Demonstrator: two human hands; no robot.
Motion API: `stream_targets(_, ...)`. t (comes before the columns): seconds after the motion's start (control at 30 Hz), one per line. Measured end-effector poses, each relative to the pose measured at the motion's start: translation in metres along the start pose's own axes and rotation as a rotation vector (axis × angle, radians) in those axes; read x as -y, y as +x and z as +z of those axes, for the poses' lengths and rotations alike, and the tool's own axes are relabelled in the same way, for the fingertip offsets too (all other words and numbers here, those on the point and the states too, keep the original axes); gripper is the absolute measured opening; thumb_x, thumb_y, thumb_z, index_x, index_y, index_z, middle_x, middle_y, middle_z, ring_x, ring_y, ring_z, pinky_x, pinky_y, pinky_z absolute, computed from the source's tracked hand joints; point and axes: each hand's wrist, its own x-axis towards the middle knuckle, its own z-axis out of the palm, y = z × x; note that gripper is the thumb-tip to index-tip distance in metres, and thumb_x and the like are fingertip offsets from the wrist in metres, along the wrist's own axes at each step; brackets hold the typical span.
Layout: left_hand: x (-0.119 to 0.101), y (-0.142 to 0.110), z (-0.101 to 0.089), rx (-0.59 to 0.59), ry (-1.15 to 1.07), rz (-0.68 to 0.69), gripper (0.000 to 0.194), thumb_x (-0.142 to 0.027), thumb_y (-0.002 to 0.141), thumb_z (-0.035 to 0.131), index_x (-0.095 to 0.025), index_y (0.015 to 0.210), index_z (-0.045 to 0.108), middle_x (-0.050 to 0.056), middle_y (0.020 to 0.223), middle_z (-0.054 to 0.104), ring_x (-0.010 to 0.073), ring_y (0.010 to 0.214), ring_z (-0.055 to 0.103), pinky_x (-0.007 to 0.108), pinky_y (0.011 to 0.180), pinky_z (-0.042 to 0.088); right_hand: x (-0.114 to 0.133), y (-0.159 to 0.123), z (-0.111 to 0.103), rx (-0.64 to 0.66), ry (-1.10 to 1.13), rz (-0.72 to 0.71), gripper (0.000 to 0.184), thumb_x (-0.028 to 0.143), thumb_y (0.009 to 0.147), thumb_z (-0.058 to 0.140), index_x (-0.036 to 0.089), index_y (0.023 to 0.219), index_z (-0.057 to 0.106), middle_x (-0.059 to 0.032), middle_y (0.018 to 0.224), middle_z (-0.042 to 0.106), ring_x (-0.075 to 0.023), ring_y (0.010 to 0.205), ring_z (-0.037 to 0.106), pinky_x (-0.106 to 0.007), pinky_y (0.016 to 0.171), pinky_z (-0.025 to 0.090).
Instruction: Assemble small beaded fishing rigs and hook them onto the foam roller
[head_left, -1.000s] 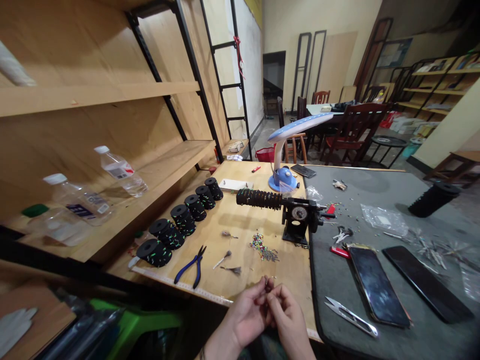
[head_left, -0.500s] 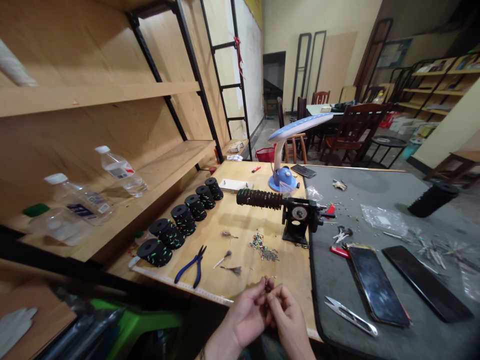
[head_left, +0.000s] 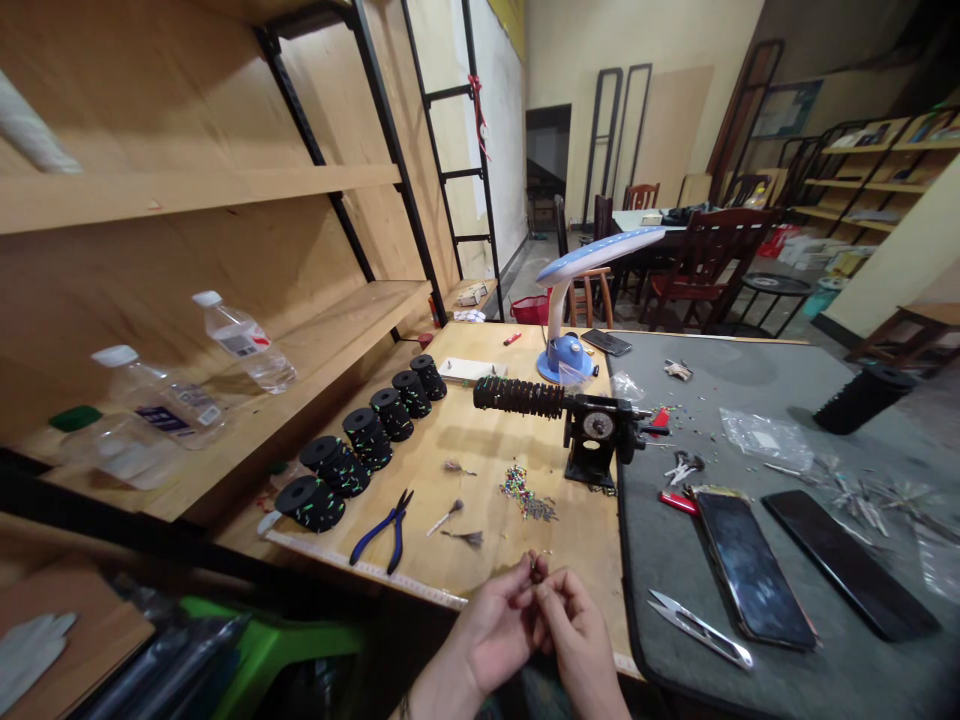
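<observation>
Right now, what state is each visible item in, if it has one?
Left fingers: curled
Right fingers: bent; anything held too small to tell
Pliers: open, handles spread
Snips: open, blades apart
Three bottles: capped
Six spools: wound, on end
Phone beside the snips: screen dark
Lamp: upright, lighting unclear

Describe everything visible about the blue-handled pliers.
The pliers have two curved dark-blue handles, probably plastic- or rubber-coated, and slim, dark, metal-looking jaws. They lie flat on the wooden tabletop near its front edge, handles spread, jaws slightly apart and pointing away from the wearer. Only the tabletop visibly touches them.
</observation>
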Motion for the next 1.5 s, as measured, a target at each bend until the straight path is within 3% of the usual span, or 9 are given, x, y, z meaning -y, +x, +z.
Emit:
stream_targets(0.37,0.001,-0.003,0.004,-0.025,0.019,-0.003,0.028,-0.017,0.095,0.047,-0.009,0.076,0.065,0.001,0.054,0.06,0.0095,0.044,0.055,0.021,0.053,0.049,-0.001,-0.001,0.001,-0.006,0.009,-0.008,0.043,0.059,0.076,0.066,0.017,0.068,0.056,0.0007,0.057,0.062,-0.0071,0.039,0.042,-0.018,0.041,0.032)
stream_targets(0.97,0.002,-0.002,0.006,-0.038,0.021,0.003,0.028,-0.017,0.095,0.048,-0.008,0.074,0.065,0.002,0.057,0.062,0.0104,0.046,0.057,0.022,0.052,0.048,-0.01,0.002,-0.001,-0.015,0.037,-0.014,0.041,0.056,0.078,0.066,0.017,0.07,0.057,0.0023,0.055,0.059,-0.0056,0.038,0.041,-0.017,0.04,0.031)
stream_targets(1.13,0.004,0.002,0.0,-0.033,0.109,0.077,0.025,-0.016,0.094,0.05,-0.008,0.076,0.065,0.003,0.059,0.064,0.0111,0.048,0.059,0.022,0.048,0.045,-0.009,0.003,0.001,-0.026,0.076,-0.003,0.039,0.054,0.076,0.069,0.018,0.07,0.056,0.0071,0.046,0.05,-0.0064,0.037,0.041,-0.016,0.04,0.032)
stream_targets(1.27,0.006,0.007,-0.009,0.06,0.206,0.121,0.014,-0.021,0.085,0.065,-0.007,0.082,0.068,-0.005,0.042,0.048,0.0103,0.039,0.052,0.021,0.04,0.039,-0.008,0.007,0.001,-0.017,0.107,0.024,0.041,0.055,0.073,0.071,0.018,0.07,0.055,0.0047,0.049,0.057,-0.0056,0.035,0.043,-0.016,0.038,0.031)
stream_targets(1.33,0.007,0.009,-0.013,0.127,0.259,0.147,0.023,-0.027,0.075,0.076,-0.008,0.083,0.068,-0.01,0.038,0.037,0.0091,0.034,0.047,0.021,0.038,0.037,-0.008,0.01,0.001,0.008,0.112,0.052,0.044,0.058,0.071,0.071,0.017,0.069,0.054,0.0036,0.047,0.059,-0.005,0.033,0.042,-0.015,0.036,0.03)
stream_targets(1.5,0.006,0.008,-0.015,0.188,0.367,0.233,0.039,-0.039,0.059,0.086,-0.013,0.08,0.066,-0.01,0.042,0.045,0.0072,0.032,0.045,0.02,0.038,0.037,-0.006,0.016,-0.001,0.046,0.106,0.149,0.052,0.064,0.062,0.074,0.018,0.069,0.053,0.005,0.039,0.056,-0.0061,0.03,0.044,-0.014,0.035,0.029)
